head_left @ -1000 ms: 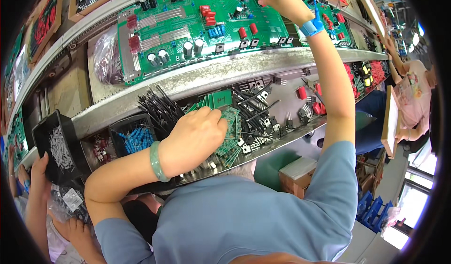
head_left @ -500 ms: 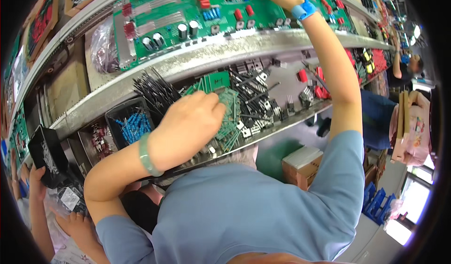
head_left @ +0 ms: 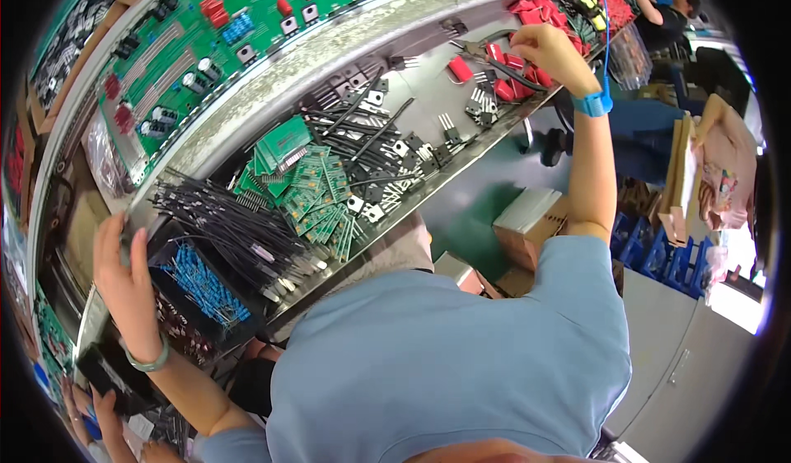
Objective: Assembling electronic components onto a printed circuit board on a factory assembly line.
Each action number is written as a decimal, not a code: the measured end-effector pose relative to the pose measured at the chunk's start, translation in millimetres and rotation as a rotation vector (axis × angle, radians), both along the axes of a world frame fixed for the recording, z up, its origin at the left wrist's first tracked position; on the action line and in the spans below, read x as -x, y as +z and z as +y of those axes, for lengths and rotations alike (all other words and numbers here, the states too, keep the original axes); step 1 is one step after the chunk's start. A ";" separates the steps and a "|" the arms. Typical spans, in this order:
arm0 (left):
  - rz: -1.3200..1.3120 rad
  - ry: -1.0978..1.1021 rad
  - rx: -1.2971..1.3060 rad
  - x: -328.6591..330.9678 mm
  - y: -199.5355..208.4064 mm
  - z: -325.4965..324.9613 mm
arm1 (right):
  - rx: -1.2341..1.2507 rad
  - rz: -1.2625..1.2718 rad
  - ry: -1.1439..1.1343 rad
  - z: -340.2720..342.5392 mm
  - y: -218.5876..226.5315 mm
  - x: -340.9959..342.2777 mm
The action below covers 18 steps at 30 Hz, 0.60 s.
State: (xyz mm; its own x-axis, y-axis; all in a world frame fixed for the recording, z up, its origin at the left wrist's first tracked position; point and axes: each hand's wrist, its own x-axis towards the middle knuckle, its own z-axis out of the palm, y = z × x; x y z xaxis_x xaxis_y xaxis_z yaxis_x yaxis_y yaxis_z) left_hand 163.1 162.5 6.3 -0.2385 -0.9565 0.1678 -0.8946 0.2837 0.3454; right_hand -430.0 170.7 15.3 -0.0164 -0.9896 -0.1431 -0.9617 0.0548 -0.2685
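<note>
My left hand (head_left: 126, 286), with a green bangle at its wrist, is raised beside the metal rail with fingers apart and nothing in them. Close to it is a black bin of blue resistors (head_left: 202, 286). My right hand (head_left: 554, 55), wearing a blue wrist strap (head_left: 593, 103), hovers at the far right of the parts tray with fingers curled together; what they hold, if anything, is hidden. Below it lie red block-shaped components (head_left: 512, 90) and pliers with dark handles (head_left: 474, 49). A large green circuit board (head_left: 255, 30) rests beyond the metal rail (head_left: 329, 39).
Black cable-like leads (head_left: 222, 216), small green boards (head_left: 317, 187) and black three-legged transistors (head_left: 404, 146) fill the tray. Cardboard boxes (head_left: 531, 224) stand on the floor below. Other people's hands work at lower left, and a person (head_left: 725, 158) is at right.
My right hand has come off the circuit board to the red components. My left hand has moved left from the small green boards and its fingers have spread. The view has shifted.
</note>
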 end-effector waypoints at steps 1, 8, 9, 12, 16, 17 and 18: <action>-0.016 -0.020 -0.010 1.6 -3.5 2.3 | -0.115 -0.033 -0.141 3.4 -0.2 -8.7; -0.049 -0.074 -0.019 11.4 -2.1 -1.5 | 0.139 0.091 -0.056 -3.2 -22.4 -11.2; -0.057 -0.079 -0.021 12.2 -2.1 -1.6 | 0.127 0.070 -0.102 -9.6 -22.8 -21.5; -0.060 -0.076 0.019 13.0 -3.1 1.9 | 0.205 0.053 -0.001 -20.1 -47.4 -11.9; 0.037 -0.004 -0.026 9.3 -6.8 2.9 | 0.241 0.062 -0.092 -21.6 -36.7 -1.1; 0.056 0.009 -0.073 8.8 -8.2 0.5 | 0.277 0.117 -0.136 -22.6 -36.0 15.6; 0.060 0.002 -0.072 9.0 -9.3 -2.5 | 0.346 0.172 -0.141 -23.9 -43.4 50.4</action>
State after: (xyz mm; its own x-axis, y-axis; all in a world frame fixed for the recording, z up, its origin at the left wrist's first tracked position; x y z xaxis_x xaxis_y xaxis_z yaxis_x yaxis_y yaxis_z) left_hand 154.0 160.0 -3.1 -0.2282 -0.9670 0.1131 -0.8720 0.2547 0.4180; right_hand -480.4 146.9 -28.1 -0.1501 -0.9650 0.2149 -0.9837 0.1241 -0.1299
